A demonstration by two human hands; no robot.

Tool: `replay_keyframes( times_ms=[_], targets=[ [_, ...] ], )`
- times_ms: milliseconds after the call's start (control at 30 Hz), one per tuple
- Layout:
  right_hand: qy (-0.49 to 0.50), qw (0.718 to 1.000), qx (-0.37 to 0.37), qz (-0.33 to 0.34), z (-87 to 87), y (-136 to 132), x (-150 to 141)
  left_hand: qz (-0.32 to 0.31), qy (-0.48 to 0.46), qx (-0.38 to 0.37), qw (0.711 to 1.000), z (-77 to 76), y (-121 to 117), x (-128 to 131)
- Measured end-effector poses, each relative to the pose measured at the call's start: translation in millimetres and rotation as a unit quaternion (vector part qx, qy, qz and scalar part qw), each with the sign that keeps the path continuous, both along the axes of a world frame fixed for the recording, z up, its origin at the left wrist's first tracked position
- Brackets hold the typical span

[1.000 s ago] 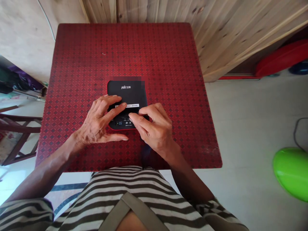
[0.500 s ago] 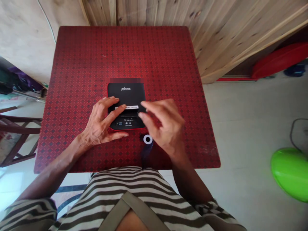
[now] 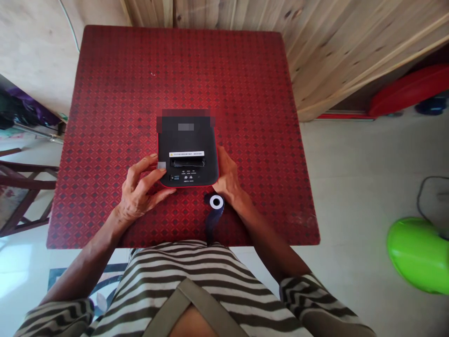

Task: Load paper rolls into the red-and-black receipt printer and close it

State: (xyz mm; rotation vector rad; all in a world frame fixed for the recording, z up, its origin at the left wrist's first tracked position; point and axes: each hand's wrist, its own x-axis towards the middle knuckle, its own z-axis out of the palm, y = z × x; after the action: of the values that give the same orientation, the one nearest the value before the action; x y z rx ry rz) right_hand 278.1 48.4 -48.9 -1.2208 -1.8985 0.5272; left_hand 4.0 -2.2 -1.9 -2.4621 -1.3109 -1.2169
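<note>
A black receipt printer with a red rim stands at the middle of the near half of the table. Its top has a white label strip, and below that an open paper slot with dark, shiny material in it. My left hand grips the left front corner, fingertips on the top and side, thumb along the front edge. Round the right side curls my right hand, its fingertips hidden behind the casing. Between the printer and my body is a small roll with a white end and dark blue wrapping.
The table has a red patterned cover, and a tiny pale scrap lies on it. A wooden chair stands at the left. On the floor at the right is a green plastic stool. Plank walls close off the far side.
My right hand has moved from above the paper slot to the printer's right side. My left hand has slid back to the left edge, uncovering the label and slot.
</note>
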Motion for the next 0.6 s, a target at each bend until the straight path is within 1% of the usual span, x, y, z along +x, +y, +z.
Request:
replay_keyframes(
  times_ms=[100,233,367,600],
  targets=[
    [-0.019,1.000,0.019,-0.010,-7.9,-2,-1,0.004,0.005,-0.002,1.000,-1.5,0,-2],
    [-0.042,0.999,0.027,-0.014,-14.5,-2,-1,-0.004,-0.002,0.006,1.000,-1.0,1,-3],
    [-0.014,0.999,0.029,0.008,-13.4,-2,-1,-0.004,-0.012,0.006,1.000,0.6,2,-2],
    [0.013,0.999,0.044,0.001,-7.9,-1,-2,0.006,-0.044,-0.051,0.998,3.1,0,-3]
  ],
)
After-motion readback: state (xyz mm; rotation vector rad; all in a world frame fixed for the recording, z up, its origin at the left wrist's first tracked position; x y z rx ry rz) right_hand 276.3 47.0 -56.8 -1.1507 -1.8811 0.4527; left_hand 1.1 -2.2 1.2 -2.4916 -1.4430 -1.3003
